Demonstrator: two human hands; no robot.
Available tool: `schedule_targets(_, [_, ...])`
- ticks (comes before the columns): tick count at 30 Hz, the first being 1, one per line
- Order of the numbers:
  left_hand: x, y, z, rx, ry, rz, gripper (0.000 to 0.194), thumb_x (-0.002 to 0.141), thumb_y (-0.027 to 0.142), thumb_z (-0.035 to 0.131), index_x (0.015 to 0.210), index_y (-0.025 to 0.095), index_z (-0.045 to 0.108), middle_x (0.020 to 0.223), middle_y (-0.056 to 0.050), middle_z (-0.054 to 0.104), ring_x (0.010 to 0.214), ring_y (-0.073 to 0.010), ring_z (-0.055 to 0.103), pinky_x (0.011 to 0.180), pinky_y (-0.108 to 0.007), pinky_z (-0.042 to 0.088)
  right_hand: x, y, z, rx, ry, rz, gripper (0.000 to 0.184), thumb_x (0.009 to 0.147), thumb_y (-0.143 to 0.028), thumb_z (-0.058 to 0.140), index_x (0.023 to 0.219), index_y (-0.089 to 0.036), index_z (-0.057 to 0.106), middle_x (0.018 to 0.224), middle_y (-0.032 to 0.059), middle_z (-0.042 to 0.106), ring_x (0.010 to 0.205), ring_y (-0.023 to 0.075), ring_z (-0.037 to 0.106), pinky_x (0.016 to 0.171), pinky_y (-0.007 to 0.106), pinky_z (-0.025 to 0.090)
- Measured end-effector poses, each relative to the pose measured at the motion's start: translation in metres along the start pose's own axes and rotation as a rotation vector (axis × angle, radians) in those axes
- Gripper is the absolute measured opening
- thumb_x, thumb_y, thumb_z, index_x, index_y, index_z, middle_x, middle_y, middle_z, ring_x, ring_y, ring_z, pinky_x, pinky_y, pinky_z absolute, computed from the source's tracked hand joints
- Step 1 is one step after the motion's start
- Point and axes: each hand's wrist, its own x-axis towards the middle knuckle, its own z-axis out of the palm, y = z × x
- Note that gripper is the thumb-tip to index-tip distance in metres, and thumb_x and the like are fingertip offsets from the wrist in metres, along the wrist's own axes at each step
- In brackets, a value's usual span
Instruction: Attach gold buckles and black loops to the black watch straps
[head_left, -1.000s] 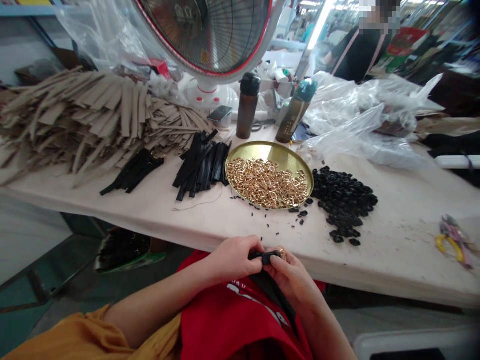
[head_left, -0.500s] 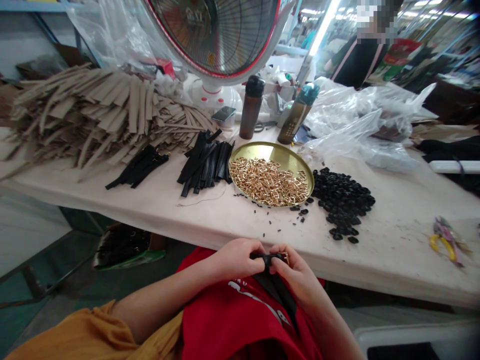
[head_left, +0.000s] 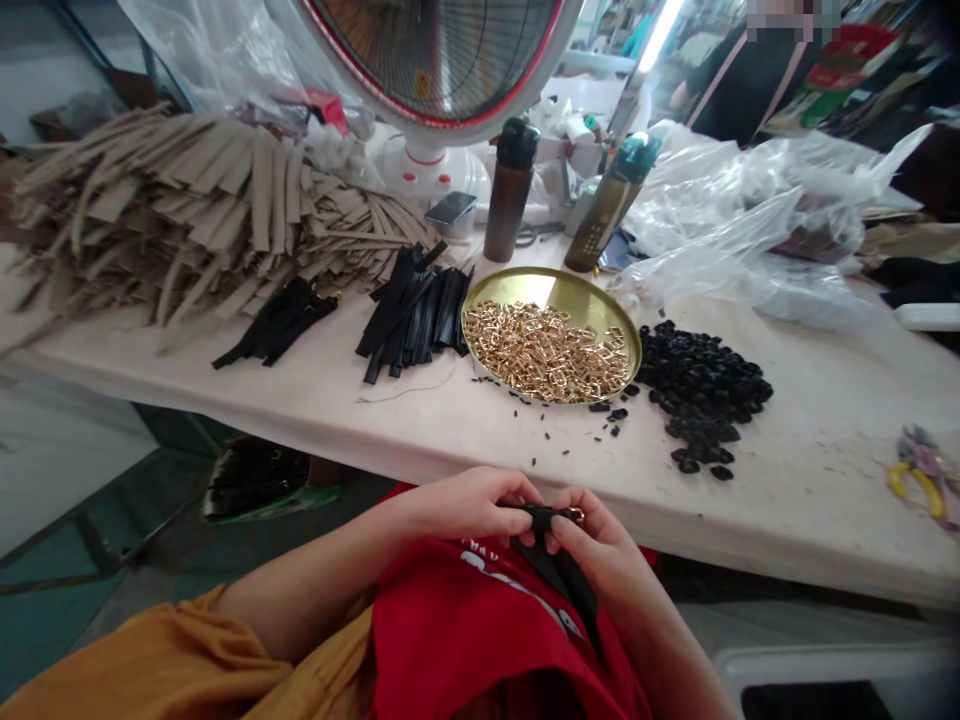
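Between my hands, just off the table's front edge, is a black strap (head_left: 559, 570) with a small gold buckle (head_left: 576, 515) at one end. My left hand (head_left: 487, 505) pinches the strap from the left, fingers curled. My right hand (head_left: 592, 530) grips the buckle end, thumb pressed on the black part; much of the buckle is hidden by the fingers. On the table ahead stands a round gold tray (head_left: 592, 290) heaped with gold buckles (head_left: 544, 350). Right of it lies a pile of small black loops (head_left: 701, 385), and left of it a bundle of black straps (head_left: 416, 315).
A smaller bunch of black straps (head_left: 277, 320) and a large heap of beige strips (head_left: 172, 210) lie left. Behind stand a fan (head_left: 442, 60), two bottles (head_left: 512, 190) (head_left: 611, 205) and plastic bags (head_left: 750, 220). Pliers (head_left: 922, 475) lie at right. A person (head_left: 750, 80) is in back.
The view has shifted a little, so the table things sit slightly higher. My hands still hold the strap; the buckle end has turned and shows less gold.
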Motion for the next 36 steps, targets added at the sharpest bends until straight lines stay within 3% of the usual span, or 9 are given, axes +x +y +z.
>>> schedule_targets(4, [0.003,-0.003,-0.003,0.034,-0.037,-0.005,0.025,0.072,0.025,0.051,0.093,0.014,0.057,0.075,0.0,0.06,0.061,-0.0091,0.053,0.057,-0.019,0.042,-0.003,-0.002,-0.003,-0.146,0.015,-0.04,0.03,0.065,-0.038,0.069,0.08,-0.02,0.049,0.058,-0.0047,0.054,0.051,0.0085,0.046,0.049,0.019,0.032])
schedule_targets(11, [0.01,-0.01,0.002,0.161,0.079,-0.013,0.023,0.064,0.021,0.055,0.086,0.014,0.059,0.074,0.001,0.059,0.064,-0.0102,0.051,0.057,-0.018,0.039,0.0,-0.004,-0.003,-0.264,-0.019,-0.053,0.027,0.066,-0.038,0.068,0.078,-0.02,0.052,0.059,-0.0048,0.051,0.051,0.0085,0.043,0.048,0.02,0.031])
schedule_targets(17, [0.011,-0.008,0.004,0.153,0.053,-0.059,0.024,0.059,0.017,0.051,0.084,0.015,0.054,0.069,0.003,0.054,0.06,-0.0101,0.049,0.051,-0.019,0.036,0.002,0.004,-0.001,-0.008,-0.075,0.04,0.032,0.064,-0.04,0.07,0.078,-0.02,0.048,0.053,-0.005,0.053,0.049,0.0085,0.043,0.049,0.02,0.029])
schedule_targets(22, [0.009,-0.008,0.004,0.05,0.101,0.008,0.032,0.061,0.015,0.048,0.094,0.015,0.049,0.076,0.002,0.054,0.065,-0.0102,0.05,0.057,-0.02,0.04,0.005,0.008,0.002,0.129,-0.062,0.077,0.034,0.061,-0.038,0.072,0.074,-0.021,0.046,0.048,-0.0062,0.052,0.046,0.0086,0.044,0.05,0.021,0.03])
schedule_targets(29, [0.007,-0.007,0.006,0.071,0.185,0.013,0.032,0.065,0.015,0.046,0.097,0.015,0.045,0.079,0.001,0.058,0.066,-0.0108,0.051,0.059,-0.021,0.04,0.006,0.005,0.006,0.129,-0.016,0.052,0.029,0.065,-0.033,0.07,0.071,-0.02,0.044,0.05,-0.0058,0.055,0.046,0.0087,0.048,0.051,0.02,0.032])
schedule_targets(36, [0.007,-0.012,0.01,0.107,0.249,0.033,0.032,0.065,0.013,0.045,0.097,0.015,0.045,0.079,0.0,0.059,0.07,-0.0119,0.053,0.065,-0.023,0.041,0.006,0.007,0.008,-0.064,0.071,0.005,0.026,0.066,-0.033,0.066,0.072,-0.021,0.044,0.049,-0.0048,0.057,0.044,0.009,0.046,0.049,0.02,0.033])
